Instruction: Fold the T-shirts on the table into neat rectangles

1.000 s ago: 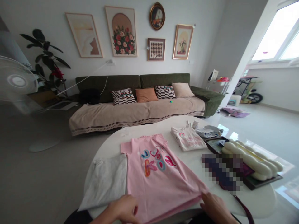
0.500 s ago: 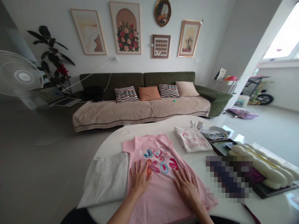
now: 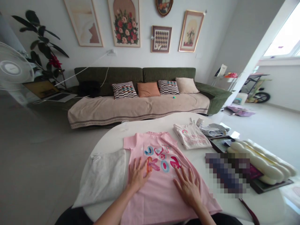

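A pink short-sleeved T-shirt (image 3: 159, 193) with a colourful printed front lies spread on the white table (image 3: 105, 140), collar pointing away from me. My left hand (image 3: 138, 175) rests flat on the shirt's left side, fingers spread, just beside the print. On the right side, my right hand (image 3: 188, 184) also lies flat with its fingers apart, fingertips at the lower right of the print. Neither hand grips the cloth. Left of the shirt is a light grey piece of clothing (image 3: 103, 178), laid flat close beside it.
A folded white shirt (image 3: 192, 136) sits at the table's back right, near a crumpled silvery packet (image 3: 214, 129). A dark tray (image 3: 260, 187) holds a puffy cream-coloured item (image 3: 262, 159). Part of the right side is pixelated. A sofa (image 3: 140, 106) stands beyond the table.
The view has tilted slightly down and shifted, so the room sits higher in the picture. Both hands stay flat on the pink T-shirt, whose right sleeve now looks more spread.
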Available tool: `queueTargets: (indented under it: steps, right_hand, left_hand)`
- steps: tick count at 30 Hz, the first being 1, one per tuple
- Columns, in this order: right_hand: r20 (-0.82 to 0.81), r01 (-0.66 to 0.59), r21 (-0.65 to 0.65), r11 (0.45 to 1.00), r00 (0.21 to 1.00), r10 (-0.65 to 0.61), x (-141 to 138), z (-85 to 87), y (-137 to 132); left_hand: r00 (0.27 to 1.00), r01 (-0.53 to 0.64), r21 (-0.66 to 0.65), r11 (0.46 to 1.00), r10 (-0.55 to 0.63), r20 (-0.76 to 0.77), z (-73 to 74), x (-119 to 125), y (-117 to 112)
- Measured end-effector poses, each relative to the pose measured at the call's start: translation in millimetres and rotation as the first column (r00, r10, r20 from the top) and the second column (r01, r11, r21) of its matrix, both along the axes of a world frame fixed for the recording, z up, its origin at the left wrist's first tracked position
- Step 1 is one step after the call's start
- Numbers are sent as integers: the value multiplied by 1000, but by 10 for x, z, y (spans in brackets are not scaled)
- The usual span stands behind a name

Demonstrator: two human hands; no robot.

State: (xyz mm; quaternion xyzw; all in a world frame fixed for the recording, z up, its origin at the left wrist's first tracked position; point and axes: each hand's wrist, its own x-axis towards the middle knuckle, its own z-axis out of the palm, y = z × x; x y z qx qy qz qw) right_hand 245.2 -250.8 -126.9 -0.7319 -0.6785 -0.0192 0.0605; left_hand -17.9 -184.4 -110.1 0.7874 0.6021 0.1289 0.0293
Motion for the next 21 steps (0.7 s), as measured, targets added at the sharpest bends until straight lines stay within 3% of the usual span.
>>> queueTargets:
  steps: [3,7,9,12,16,21]
  right_hand:
    - [20,-9,14,1000,1000,9,3,-8,-20]
    - [-11,-40,24,999,999,40,67,101,139]
    - [-77,-76,8,997,994,76,129,226,400]
    - [-160,-77,-4,997,984,76,213,415,1012]
    - [-171,-17,29,999,985,22,234,504,1829]
    - [-144,41,18,999,989,-38,251,494,2265]
  left_hand:
    - [998,60,33,998,-61,29,1,-131,71]
    - [1000,16,96,995,-18,24,-62,-175,166]
    - [1000,-11,81,997,10,11,-95,-162,190]
    - [1000,-11,35,999,11,-5,-97,-156,201]
    - [1000,-19,15,1000,20,-21,-58,-176,198]
    - [999,-42,-4,999,42,-20,-83,-186,210]
